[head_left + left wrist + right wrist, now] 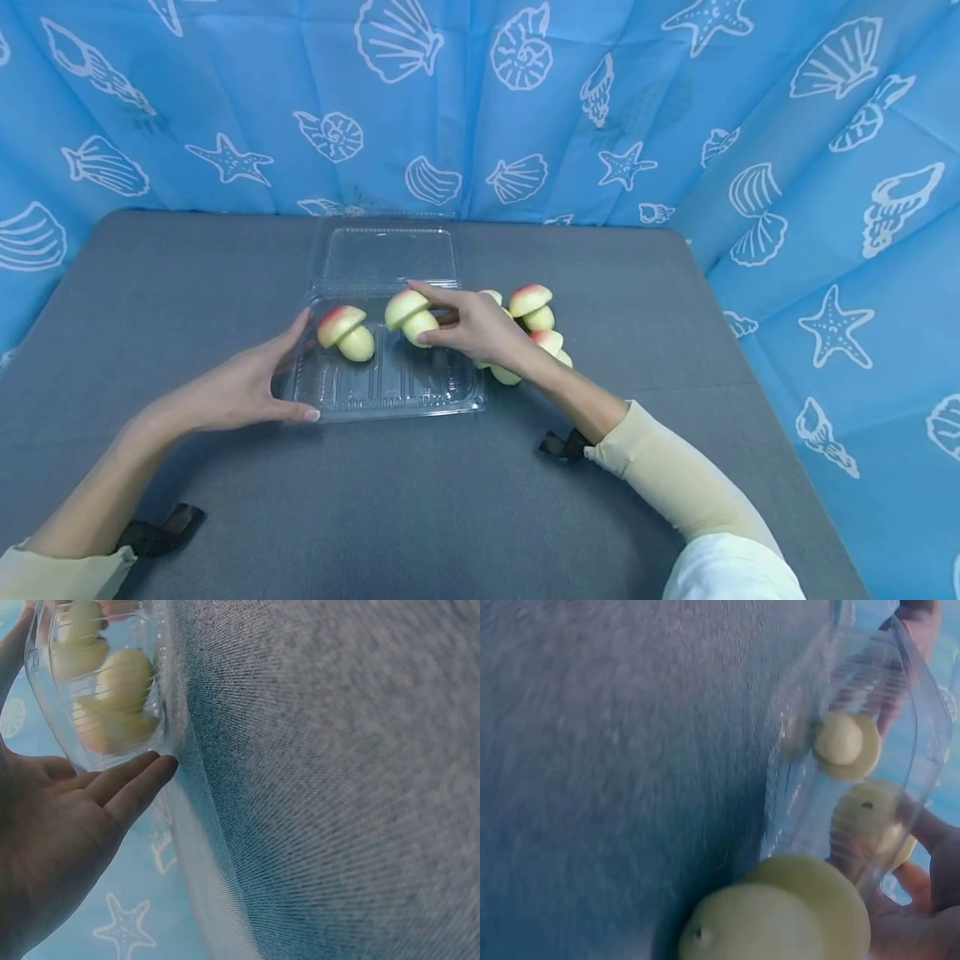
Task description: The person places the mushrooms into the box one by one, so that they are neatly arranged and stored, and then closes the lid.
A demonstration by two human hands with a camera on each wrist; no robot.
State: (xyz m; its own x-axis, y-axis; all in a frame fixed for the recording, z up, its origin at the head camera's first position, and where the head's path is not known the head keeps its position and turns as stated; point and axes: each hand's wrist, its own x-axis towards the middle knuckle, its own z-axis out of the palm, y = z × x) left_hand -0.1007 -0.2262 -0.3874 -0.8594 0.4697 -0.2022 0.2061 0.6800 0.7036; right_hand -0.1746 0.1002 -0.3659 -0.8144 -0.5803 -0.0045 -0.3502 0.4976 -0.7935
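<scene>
A clear plastic clamshell container lies with its lid folded back. Inside it, toward the left, rests a toy mushroom with a yellow stem and a red-tinged cap. My right hand pinches a second mushroom between thumb and fingers, over the container's right half. At the container's left side is my left hand, thumb and fingers spread along the edge. The left wrist view shows that hand's straight fingers against the clear wall.
Several more mushrooms are clustered just right of the container, partly hidden by my right hand and forearm. One mushroom looms close in the right wrist view. A grey cloth-covered table lies beneath; a blue seashell-print curtain hangs behind.
</scene>
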